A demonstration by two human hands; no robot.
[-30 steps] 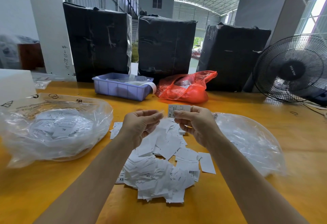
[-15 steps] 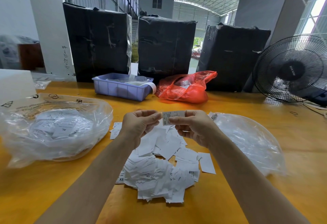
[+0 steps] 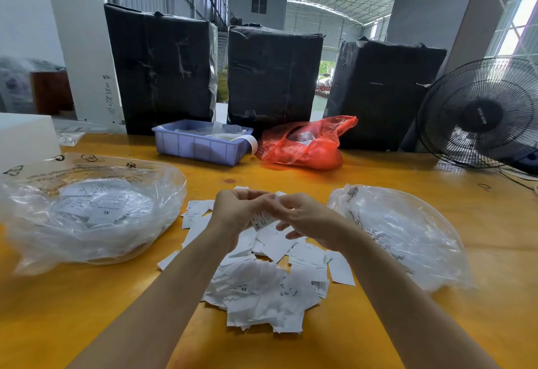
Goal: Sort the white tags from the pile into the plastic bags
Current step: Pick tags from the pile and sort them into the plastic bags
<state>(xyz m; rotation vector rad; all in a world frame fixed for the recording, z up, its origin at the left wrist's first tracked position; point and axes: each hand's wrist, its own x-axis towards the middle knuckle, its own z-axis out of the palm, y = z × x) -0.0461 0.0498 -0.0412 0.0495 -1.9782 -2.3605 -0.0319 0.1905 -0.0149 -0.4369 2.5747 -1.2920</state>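
Observation:
A pile of white tags point(image 3: 262, 290) lies on the yellow table point(image 3: 364, 176) in front of me. Above its far end my left hand point(image 3: 238, 214) and my right hand point(image 3: 305, 217) meet. Between them is a white tag marked XS point(image 3: 261, 221), hanging down; my left hand's fingers curl round its top and my right hand's fingertips pinch its upper edge. A clear plastic bag point(image 3: 87, 211) on the left holds tags marked XL. A second clear plastic bag point(image 3: 401, 229) lies on the right with tags inside.
A purple plastic bin point(image 3: 201, 144) and a red plastic bag point(image 3: 305, 147) sit at the back of the table before three black-wrapped bales point(image 3: 273, 77). A black fan point(image 3: 480, 112) stands at the far right. A white box point(image 3: 23, 135) is at the far left.
The tag was held up in my right hand alone, then passed toward my left. Both hands have come together and lowered, and the tag now hangs down between them.

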